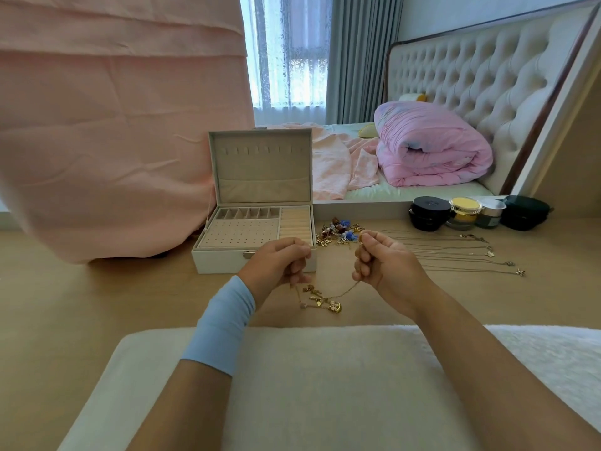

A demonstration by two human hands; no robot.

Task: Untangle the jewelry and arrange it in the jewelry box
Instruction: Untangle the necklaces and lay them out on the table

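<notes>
- Just in front of the open jewelry box point(224, 260), seen from the head camera, both hands are raised a little above the bench point(130, 288) with a gold charm chain point(325, 301) strung between them.
- The left hand point(281, 262), with a blue wristband point(221, 327) on its forearm, has its fingers curled in and pinches one end of the chain. The right hand point(383, 265) is curled too and pinches the other end between thumb and forefinger, a gold bit showing at its fingertips.
- The chain sags between the hands, and its cluster of charms lies on the bench below them, in front of the box.
- A tangled heap point(340, 234) of beads and charms waits just right of the box. Beyond it, several straightened necklaces point(455, 252) lie side by side, apart from each other.
- The box's slots, ring rolls and lid hooks look empty, so the task seems to be early in its arranging part.
- The step in hand is judged to be freeing this chain. It likely goes best with slack kept in the strand, since pulling taut would tighten any knot.
- Letting the charms rest on the bench and easing loops apart near the cluster should work better than tugging from the ends.
- Once free, the chain is best laid clear of the heap so that it does not snag again.
</notes>
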